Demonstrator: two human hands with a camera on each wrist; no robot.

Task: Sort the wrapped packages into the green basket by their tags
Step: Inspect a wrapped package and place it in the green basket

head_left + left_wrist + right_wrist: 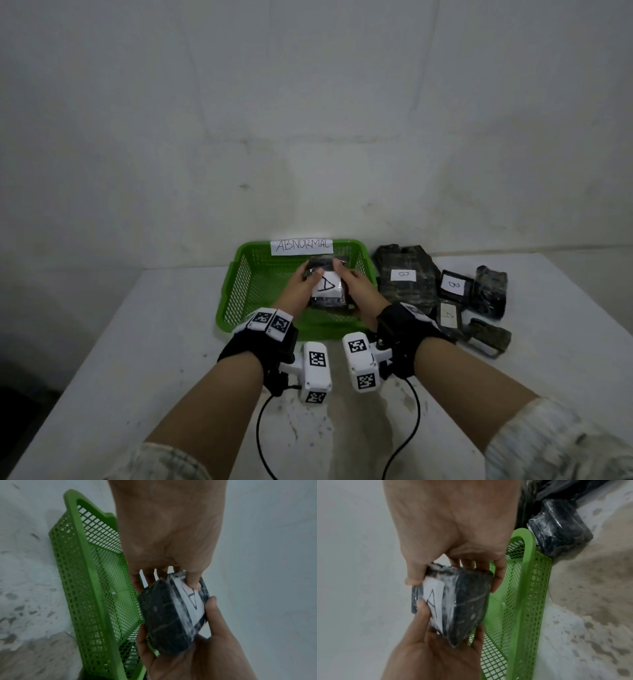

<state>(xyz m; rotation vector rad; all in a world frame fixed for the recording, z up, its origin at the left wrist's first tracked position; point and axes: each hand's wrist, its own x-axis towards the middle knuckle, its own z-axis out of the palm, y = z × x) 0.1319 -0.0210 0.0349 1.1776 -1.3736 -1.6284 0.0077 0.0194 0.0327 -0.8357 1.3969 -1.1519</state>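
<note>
White tabletop (137, 342) against a plain wall. Over the green basket (239, 291), labelled "ABNORMAL", the left hand (299, 286) and right hand (358, 286) both grasp one dark wrapped package (327, 301) tagged "A". Right of the basket lie more wrapped packages (407, 274), tagged "B" and "A".
</note>
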